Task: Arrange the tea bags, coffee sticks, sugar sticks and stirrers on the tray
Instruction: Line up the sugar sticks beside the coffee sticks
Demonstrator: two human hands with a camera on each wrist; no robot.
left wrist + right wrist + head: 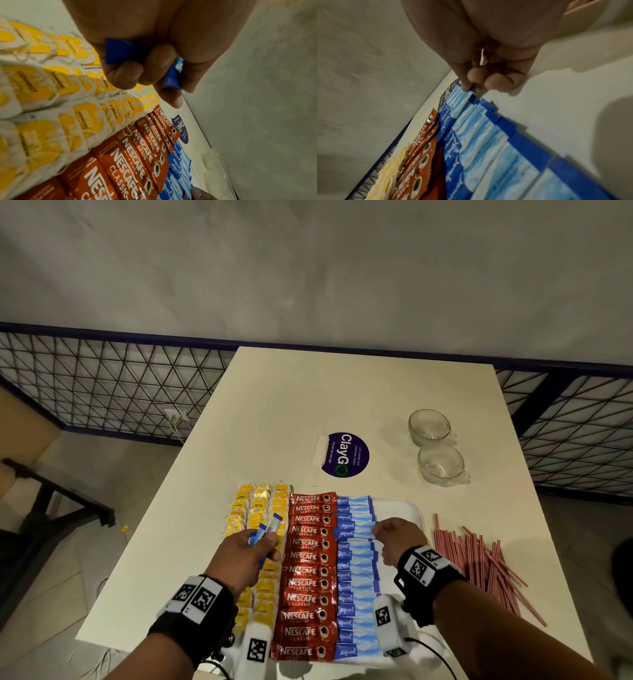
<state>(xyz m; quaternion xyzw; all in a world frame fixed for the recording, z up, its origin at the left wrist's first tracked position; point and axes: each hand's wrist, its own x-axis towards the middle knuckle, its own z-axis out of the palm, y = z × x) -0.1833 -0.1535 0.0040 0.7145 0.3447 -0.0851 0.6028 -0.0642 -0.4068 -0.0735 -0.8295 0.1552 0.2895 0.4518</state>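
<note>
— Sugar sticks (356,570) lay on the tray (400,508); our left hand (248,553) gripped spares.
— Our right hand (399,539) pinched one's end; light, slippery, we judged.

Tray (412,510): tea bags (255,520) left, coffee sticks (306,571) middle, sugar sticks (356,573) right; stirrers (479,559) beside tray.

The left hand (251,553) hides some tea bags (255,518), and the tray (404,508) stays mostly covered.
</note>
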